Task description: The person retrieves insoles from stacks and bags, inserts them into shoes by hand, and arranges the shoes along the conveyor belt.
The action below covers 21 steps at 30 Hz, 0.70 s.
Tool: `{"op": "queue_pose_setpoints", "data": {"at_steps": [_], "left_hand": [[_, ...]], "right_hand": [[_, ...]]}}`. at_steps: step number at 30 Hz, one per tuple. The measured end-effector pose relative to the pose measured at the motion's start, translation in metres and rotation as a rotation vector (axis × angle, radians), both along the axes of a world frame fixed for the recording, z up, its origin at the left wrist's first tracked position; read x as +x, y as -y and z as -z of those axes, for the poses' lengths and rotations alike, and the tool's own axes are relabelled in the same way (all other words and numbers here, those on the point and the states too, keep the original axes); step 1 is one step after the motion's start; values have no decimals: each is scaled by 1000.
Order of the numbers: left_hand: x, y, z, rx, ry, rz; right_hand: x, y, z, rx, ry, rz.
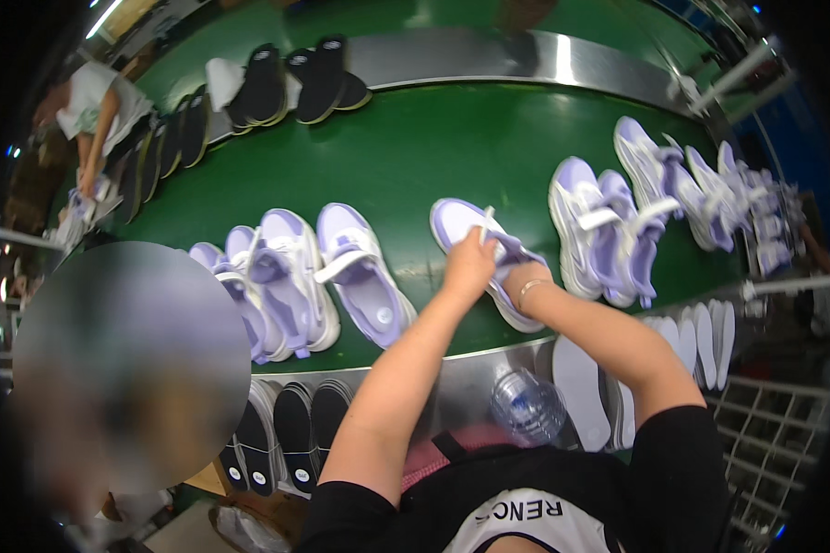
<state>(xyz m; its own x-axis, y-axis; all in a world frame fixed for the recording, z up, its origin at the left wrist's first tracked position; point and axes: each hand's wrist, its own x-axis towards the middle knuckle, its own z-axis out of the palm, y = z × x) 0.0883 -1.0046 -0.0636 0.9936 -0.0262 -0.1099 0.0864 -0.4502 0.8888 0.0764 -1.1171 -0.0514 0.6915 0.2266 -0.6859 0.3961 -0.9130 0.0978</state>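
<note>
A lilac and white sneaker [459, 224] lies on the green conveyor belt [415, 147] in front of me. My left hand [470, 263] pinches its white strap, which sticks up above the fingers. My right hand [523, 276] rests on the heel end of the same shoe, with a thin bracelet on that wrist. Both forearms come in from the lower edge and meet over the shoe.
More lilac sneakers sit left [360, 272] and right [599, 230] on the belt. Black insoles [295, 424] and white insoles [710, 336] stand in racks by the metal rim. A clear plastic bottle [526, 405] lies near me. Another person [97, 111] works at far left.
</note>
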Motion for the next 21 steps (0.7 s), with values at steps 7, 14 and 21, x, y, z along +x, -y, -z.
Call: {"op": "queue_pose_setpoints", "data": {"at_steps": [7, 14, 21], "left_hand": [[7, -5, 4, 51, 5, 28], [3, 5, -1, 75, 71, 34], [16, -51, -38, 299, 334, 162]], "right_hand": [[-6, 9, -40, -2, -317, -75], [-26, 35, -20, -2, -307, -20], [-38, 119, -57, 919, 711, 577]]}}
